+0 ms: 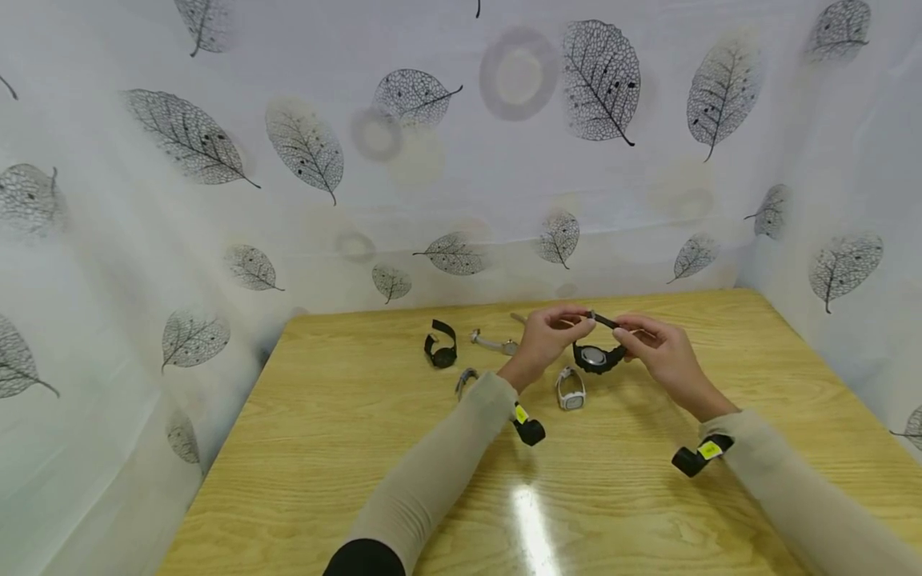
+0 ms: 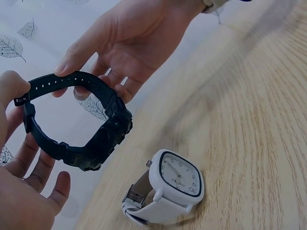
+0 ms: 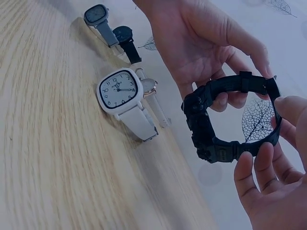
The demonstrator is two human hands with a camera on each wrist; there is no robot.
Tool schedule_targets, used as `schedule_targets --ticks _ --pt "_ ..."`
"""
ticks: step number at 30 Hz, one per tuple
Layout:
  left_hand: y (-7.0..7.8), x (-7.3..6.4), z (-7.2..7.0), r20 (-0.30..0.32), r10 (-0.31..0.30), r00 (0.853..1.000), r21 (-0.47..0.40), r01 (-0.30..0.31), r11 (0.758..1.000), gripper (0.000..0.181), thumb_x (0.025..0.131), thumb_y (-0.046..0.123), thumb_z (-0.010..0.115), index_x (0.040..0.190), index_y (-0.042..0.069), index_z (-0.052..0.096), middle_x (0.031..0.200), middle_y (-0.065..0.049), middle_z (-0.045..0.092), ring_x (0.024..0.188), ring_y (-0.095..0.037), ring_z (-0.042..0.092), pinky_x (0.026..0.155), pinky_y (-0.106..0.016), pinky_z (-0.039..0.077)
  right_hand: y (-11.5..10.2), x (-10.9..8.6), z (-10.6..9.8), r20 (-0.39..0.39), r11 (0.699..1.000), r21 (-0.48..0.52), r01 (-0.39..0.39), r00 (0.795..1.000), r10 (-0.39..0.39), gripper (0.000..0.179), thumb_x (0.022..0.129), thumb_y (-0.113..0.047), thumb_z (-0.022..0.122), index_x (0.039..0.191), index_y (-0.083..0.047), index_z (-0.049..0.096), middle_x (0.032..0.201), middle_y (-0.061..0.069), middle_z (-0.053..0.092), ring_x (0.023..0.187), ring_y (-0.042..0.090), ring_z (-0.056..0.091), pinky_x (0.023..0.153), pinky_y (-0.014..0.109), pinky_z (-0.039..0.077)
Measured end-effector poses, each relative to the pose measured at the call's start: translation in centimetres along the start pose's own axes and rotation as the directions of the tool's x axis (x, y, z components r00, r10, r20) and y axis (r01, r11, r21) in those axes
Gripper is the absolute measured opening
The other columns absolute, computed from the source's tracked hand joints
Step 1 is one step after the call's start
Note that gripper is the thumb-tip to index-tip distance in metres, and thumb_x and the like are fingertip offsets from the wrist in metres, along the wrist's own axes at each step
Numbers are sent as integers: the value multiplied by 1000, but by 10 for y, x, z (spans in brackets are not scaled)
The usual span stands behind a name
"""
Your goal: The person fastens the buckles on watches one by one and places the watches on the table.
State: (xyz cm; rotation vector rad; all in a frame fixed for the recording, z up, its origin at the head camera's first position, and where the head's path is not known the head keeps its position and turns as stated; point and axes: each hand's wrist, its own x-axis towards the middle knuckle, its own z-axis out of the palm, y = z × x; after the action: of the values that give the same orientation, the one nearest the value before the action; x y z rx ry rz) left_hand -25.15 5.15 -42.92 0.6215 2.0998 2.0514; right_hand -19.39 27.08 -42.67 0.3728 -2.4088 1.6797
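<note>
1 blk watch (image 1: 596, 360), strap (image 2: 93, 85) pinched b/w thumb & fingers of L hand (image 1: 542, 340) & R hand (image 1: 664, 354), above bench (image 1: 324, 448); wht watch (image 1: 572, 401) nearby.

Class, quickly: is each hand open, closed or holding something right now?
Left hand: holding the chunky black watch by its strap.
Right hand: holding the same watch's strap.

A white watch (image 2: 180, 175) is resting on the table (image 1: 324, 448), a slim black watch (image 1: 443, 357) is sitting near a grey watch (image 3: 97, 15), and leaf-printed cloth (image 1: 468, 184) is hanging behind
</note>
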Motion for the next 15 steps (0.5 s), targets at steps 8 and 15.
schedule_targets --ticks 8,15 --pt "2 -1 -1 2 -37 999 -14 37 999 28 95 27 77 122 19 76 108 7 69 98 -10 66 89 -39 59 3 0 6 -11 1000 2 -13 1000 13 37 104 -24 65 134 -2 65 109 12 68 80 22 67 73 34 61" --pt "5 0 -1 -6 -69 998 -53 68 996 30 95 29 77 123 17 76 107 7 72 97 -9 68 84 -29 58 1 0 9 -19 999 26 -19 1000 19 39 104 -25 64 136 -3 64 110 6 67 82 19 67 72 32 61"
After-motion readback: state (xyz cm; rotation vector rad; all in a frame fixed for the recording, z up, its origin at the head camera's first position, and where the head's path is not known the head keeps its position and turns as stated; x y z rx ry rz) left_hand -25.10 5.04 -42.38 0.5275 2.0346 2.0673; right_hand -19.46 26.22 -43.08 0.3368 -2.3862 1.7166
